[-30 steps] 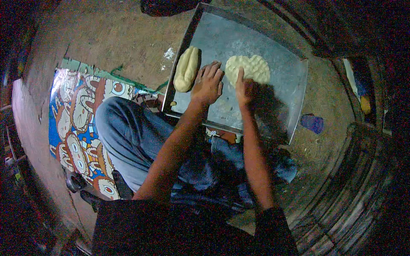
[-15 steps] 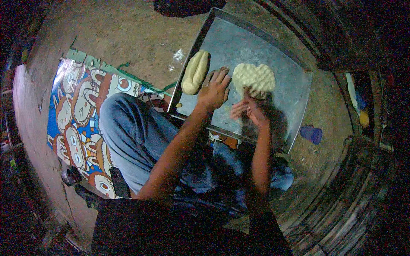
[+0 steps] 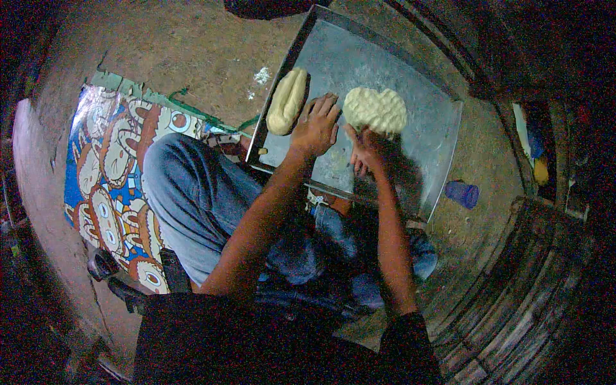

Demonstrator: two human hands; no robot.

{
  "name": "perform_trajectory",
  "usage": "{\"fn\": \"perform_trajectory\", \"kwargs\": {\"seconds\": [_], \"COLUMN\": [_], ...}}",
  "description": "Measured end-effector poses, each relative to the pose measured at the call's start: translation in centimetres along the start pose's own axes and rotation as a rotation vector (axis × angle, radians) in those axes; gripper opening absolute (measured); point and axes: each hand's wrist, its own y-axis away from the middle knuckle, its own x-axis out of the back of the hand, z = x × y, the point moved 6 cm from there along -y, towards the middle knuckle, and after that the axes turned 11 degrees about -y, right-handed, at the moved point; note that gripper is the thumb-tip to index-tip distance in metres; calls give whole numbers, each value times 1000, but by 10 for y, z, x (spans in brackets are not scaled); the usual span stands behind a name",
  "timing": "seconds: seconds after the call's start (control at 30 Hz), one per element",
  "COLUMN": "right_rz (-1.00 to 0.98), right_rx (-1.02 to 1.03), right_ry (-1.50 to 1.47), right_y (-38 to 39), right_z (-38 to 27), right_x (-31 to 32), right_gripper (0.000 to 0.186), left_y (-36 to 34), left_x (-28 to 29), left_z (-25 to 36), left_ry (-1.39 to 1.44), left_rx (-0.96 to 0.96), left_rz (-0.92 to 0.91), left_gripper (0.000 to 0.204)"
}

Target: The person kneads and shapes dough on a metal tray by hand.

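Observation:
A flattened, dimpled piece of pale dough (image 3: 378, 110) lies on a large metal tray (image 3: 359, 48). To its left, along the tray's side, rests a long folded roll of dough (image 3: 288, 101). My left hand (image 3: 314, 128) is open between the two pieces, fingers stretched out over the tray and apart from the flat dough. Just below the flat dough is my right hand (image 3: 367, 151), its fingers apart and nothing visible in them. Whether its upper fingers touch the dough's lower edge I cannot tell. A small dough scrap (image 3: 263, 151) sits near the tray's left corner.
A purple cup-like object (image 3: 462, 194) is on the ground right of the tray. A cartoon-printed sheet (image 3: 106, 167) spreads at the left, beside my bent knee (image 3: 176, 167). Slatted wood (image 3: 513, 289) stands at the lower right. White powder (image 3: 262, 76) marks the ground.
My right hand has turned and shifted slightly left, beneath the flat dough. The left hand keeps about the same place between the pieces. The whole view has shifted a little.

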Motion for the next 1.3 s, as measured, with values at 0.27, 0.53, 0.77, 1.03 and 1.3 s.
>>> {"fn": "perform_trajectory", "kwargs": {"seconds": [0.27,0.53,0.77,1.03,1.3], "right_rz": [-289,178,468,-131,424], "right_rx": [231,-152,-24,213,547], "right_ry": [-1737,-568,82,-881,-893], "right_y": [-6,-5,-38,-29,-32], "right_z": [27,-11,-19,29,-15], "right_x": [41,24,43,66,168], "right_gripper": [62,80,86,47,41], "left_y": [-1,3,-3,-2,1], "left_x": [-2,-1,-7,0,-4], "left_z": [1,-3,6,1,-2], "left_ry": [-33,33,51,34,34], "left_rx": [15,24,-1,5,44], "left_rz": [-15,0,0,-60,-45], "left_gripper": [36,36,35,42,41]}}
